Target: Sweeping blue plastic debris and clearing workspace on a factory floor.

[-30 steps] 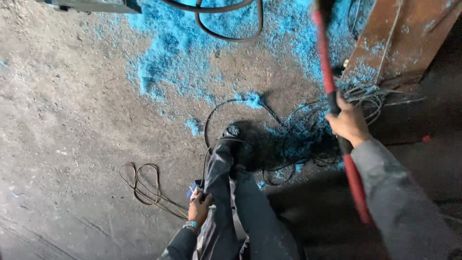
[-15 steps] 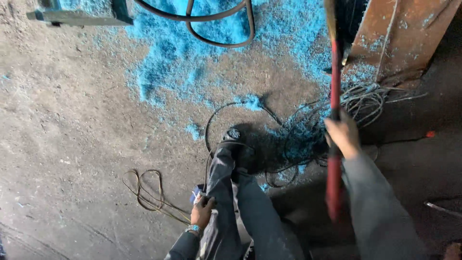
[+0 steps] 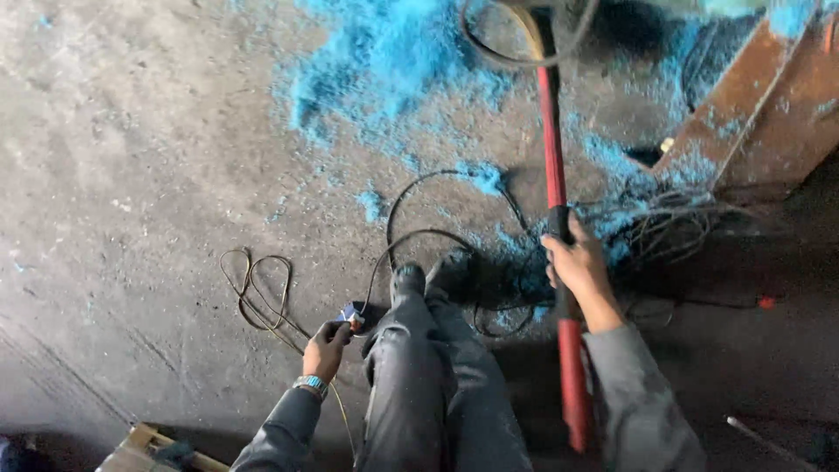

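Note:
My right hand (image 3: 578,269) grips a long red handle (image 3: 553,149) with a black band, which runs from near my right knee up toward the far floor. My left hand (image 3: 327,348) hangs beside my left leg and holds a small blue and white object (image 3: 353,314). My legs in dark grey trousers and dark shoes (image 3: 430,278) stand between the two hands. Blue granules (image 3: 384,61) lie spread over the grey concrete floor ahead.
Black cable (image 3: 419,236) loops around my feet, and a thin wire coil (image 3: 258,293) lies to the left. A tangle of thin wires (image 3: 673,218) sits beside a rusty metal beam (image 3: 752,114) at the right. A wooden piece (image 3: 144,446) shows at the bottom left.
The red handle has shifted left and now stands nearly upright in view. My right hand stays clamped on it, lower and closer to my leg. The view has tilted down.

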